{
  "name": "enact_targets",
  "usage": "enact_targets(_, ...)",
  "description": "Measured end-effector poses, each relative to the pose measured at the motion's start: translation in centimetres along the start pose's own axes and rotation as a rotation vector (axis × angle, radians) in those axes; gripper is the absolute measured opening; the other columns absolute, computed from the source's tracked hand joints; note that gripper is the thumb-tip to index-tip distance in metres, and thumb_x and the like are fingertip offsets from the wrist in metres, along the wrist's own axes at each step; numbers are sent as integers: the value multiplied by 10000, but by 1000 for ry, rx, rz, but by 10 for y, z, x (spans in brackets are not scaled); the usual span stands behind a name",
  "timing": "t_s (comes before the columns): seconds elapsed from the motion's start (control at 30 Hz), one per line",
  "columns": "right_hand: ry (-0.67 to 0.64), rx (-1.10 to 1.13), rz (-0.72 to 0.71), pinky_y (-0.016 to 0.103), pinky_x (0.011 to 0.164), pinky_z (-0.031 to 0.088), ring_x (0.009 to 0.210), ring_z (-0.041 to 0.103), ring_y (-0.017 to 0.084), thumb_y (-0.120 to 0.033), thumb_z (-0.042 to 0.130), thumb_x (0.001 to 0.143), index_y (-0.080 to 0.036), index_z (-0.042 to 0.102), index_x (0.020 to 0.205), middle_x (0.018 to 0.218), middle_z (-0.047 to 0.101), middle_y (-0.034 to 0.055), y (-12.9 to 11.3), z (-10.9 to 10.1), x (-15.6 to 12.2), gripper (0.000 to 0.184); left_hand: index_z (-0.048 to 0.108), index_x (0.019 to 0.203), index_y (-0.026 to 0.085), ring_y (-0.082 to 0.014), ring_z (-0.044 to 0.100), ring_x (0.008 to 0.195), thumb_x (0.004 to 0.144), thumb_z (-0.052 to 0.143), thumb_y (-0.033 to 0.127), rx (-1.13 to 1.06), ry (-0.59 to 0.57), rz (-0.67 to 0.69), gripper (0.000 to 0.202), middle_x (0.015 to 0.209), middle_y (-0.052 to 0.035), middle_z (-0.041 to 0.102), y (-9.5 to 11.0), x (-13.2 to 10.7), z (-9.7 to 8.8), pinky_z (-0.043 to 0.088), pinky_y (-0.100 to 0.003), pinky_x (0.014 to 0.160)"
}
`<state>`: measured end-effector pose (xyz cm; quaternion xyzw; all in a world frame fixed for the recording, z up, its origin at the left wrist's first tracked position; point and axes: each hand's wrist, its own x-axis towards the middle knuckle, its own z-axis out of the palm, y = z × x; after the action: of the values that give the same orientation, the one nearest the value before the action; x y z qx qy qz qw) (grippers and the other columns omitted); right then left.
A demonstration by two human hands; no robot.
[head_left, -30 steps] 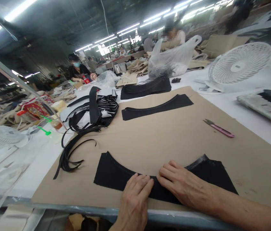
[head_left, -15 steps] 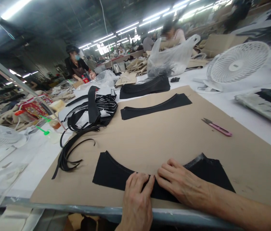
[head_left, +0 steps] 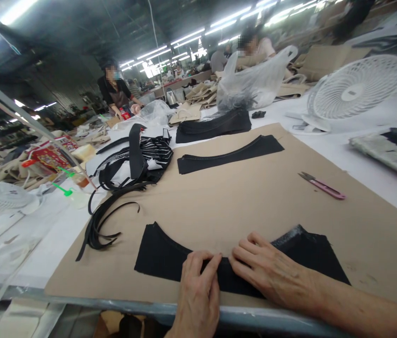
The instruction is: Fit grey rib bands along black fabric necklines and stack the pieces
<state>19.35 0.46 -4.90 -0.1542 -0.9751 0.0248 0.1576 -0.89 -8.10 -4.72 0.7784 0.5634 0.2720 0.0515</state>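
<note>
A curved black fabric piece (head_left: 159, 256) lies flat along the near edge of the brown board. At the middle of its concave edge, my left hand (head_left: 198, 284) pinches the rim with thumb and fingers together. My right hand (head_left: 267, 270) presses and grips the same edge just to the right, fingers bent; its fingertips are partly hidden. A narrow strip of black fabric shows between the two hands. To the right, the piece's edge carries a greyish, shiny band. Farther up the board rests a second black curved piece (head_left: 229, 155), untouched.
Pink-handled thread snips (head_left: 323, 187) lie on the brown board (head_left: 254, 202). Black strips (head_left: 96, 225) curl at its left. Beyond are stacked black pieces (head_left: 212, 127), a plastic bag (head_left: 254, 84), a white fan (head_left: 356, 89) and green-tipped bottles (head_left: 66, 191). Co-workers stand at the back.
My left hand has shifted slightly left along the fabric edge, so the gap between my hands is wider. My right hand stays nearly in place. The view has turned a little.
</note>
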Motion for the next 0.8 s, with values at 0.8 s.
enact_targets(0.8, 0, 0, -1, 375, 796, 304, 786, 425, 197, -108, 445, 925, -166, 560, 970, 878, 531, 35, -3, -5, 1, 137, 591, 1236, 208, -207, 551, 1090, 865, 359, 76, 179, 165, 49, 458, 1093, -60, 643, 3, -10, 13, 340, -410, 1032)
